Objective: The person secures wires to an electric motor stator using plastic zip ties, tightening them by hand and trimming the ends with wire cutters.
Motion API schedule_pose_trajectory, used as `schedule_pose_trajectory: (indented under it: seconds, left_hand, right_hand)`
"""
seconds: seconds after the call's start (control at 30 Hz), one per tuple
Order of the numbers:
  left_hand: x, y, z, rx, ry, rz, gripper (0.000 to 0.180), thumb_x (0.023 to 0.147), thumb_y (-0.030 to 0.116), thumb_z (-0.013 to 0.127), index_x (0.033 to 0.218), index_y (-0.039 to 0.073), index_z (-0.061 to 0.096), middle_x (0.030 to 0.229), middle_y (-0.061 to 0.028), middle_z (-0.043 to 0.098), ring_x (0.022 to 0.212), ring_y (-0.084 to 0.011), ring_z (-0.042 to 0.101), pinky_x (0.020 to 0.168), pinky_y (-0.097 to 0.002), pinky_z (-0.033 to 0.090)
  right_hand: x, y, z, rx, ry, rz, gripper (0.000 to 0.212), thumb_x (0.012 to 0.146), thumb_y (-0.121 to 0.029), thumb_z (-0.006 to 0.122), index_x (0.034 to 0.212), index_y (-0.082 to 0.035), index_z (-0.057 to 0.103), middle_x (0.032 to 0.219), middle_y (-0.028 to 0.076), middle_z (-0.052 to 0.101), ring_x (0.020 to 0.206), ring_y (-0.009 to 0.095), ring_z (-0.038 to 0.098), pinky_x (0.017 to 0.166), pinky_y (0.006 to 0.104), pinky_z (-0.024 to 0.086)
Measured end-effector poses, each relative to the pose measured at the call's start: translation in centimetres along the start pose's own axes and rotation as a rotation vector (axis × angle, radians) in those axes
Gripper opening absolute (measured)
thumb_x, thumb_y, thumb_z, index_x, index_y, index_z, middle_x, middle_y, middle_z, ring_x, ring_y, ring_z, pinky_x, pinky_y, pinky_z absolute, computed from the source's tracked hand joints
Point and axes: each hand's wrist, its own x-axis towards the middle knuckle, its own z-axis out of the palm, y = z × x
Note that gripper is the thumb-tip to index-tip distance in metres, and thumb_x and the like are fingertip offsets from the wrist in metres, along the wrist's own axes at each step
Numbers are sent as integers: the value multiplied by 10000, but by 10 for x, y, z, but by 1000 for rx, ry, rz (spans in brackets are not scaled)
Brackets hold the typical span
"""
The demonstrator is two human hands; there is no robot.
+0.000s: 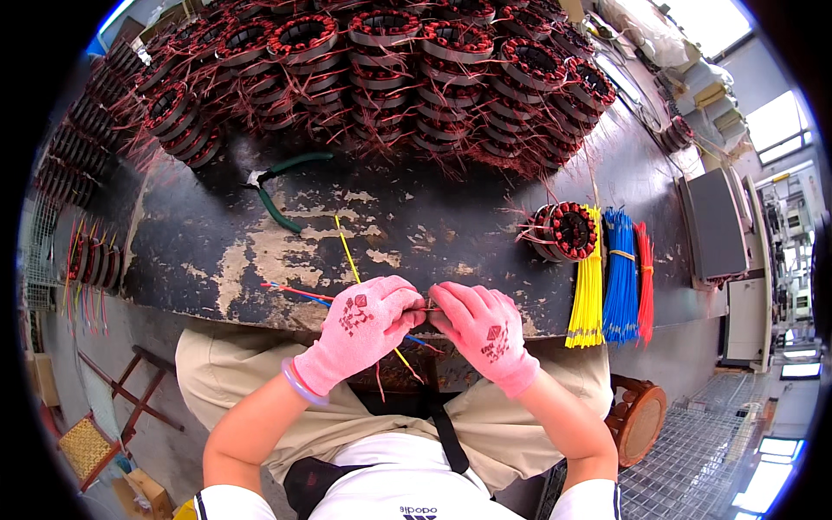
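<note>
My left hand [366,322], in a pink glove, is closed on several thin wires near the table's front edge. A yellow wire [347,250] runs under it from the far side toward my lap. A red wire [276,285] and a blue wire [312,296] stick out on its left, and wire ends show below its fingers. My right hand [482,329], also gloved in pink, is pinched shut close to the left fingertips. Between the two sets of fingertips a short dark reddish wire [424,309] stretches; its exact joint is hidden by the fingers.
Stacked copper-wound stators [381,26] fill the table's back. One stator [563,231] lies at right beside bundled yellow wires [585,290], blue wires [620,286] and red wires [644,282]. Green-handled pliers [276,206] lie at left. A wooden stool [640,423] stands lower right.
</note>
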Motion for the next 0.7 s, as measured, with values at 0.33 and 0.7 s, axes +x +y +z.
schedule_pose_trajectory:
  seconds: [0.33,0.7]
  left_hand:
    - [-1,-1,0,9,-41,-7,171,793,81,750,941,91,665,930,-54,667,834,-280,670,701,-395,549]
    - [2,2,-4,-7,-67,18,176,773,33,738,930,71,670,929,-68,676,808,-291,669,715,-391,546]
  right_hand:
    - [-1,14,-8,1028,-503,660,149,950,-170,640,1018,-38,654,898,31,674,817,166,632,715,301,499]
    - [7,14,7,1169,-559,931,141,921,-186,686,955,-58,639,838,66,659,693,80,587,660,253,491]
